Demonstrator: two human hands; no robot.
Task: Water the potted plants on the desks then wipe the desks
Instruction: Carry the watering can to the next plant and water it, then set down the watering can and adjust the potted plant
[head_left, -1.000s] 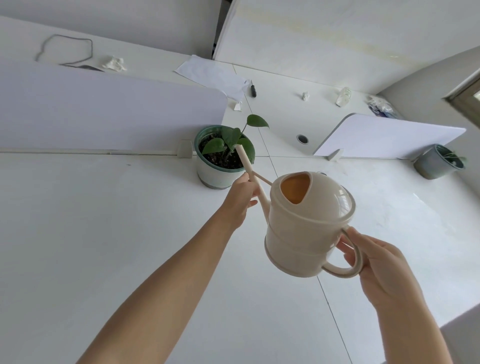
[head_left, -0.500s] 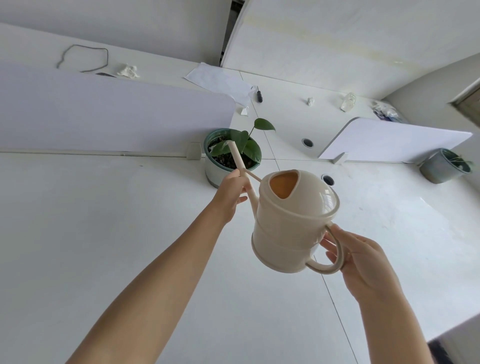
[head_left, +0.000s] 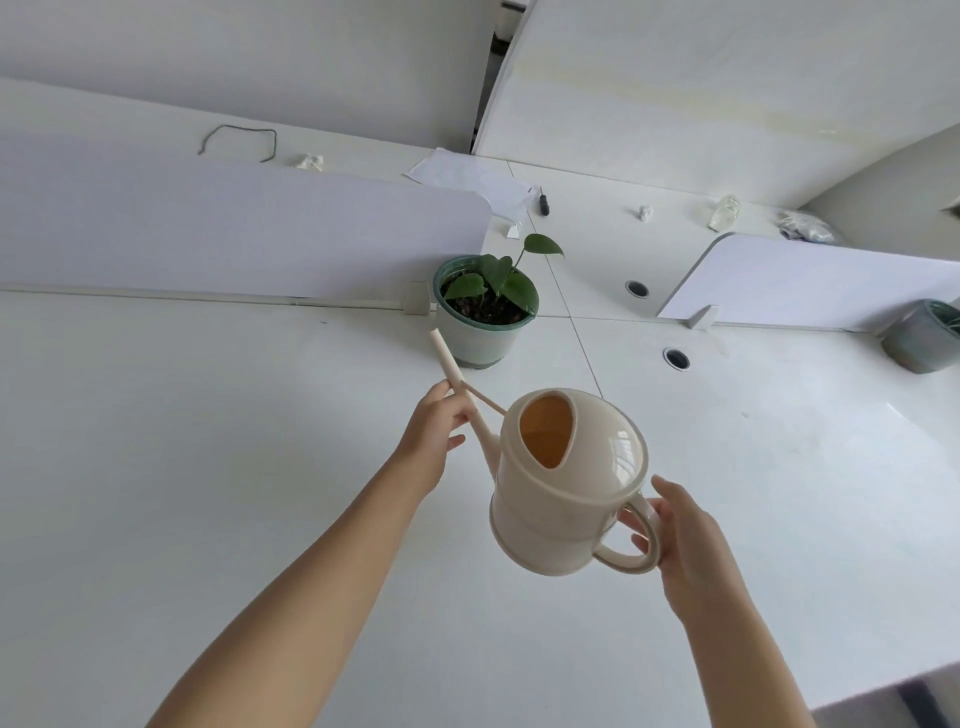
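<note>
Watering can: left hand pinching spout, right hand curled round handle. Spout tip, earlier over soil, now just left of potted plant, above desk.

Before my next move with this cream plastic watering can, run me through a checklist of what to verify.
1. Right hand grips the handle of the cream plastic watering can: ok.
2. Left hand holds the thin spout: ok.
3. Spout tip over the round green plant pot: not ok, it sits beside the pot's left wall.
4. Water in the can: cannot tell.
5. Grey pot at far right watered: cannot tell.
</note>
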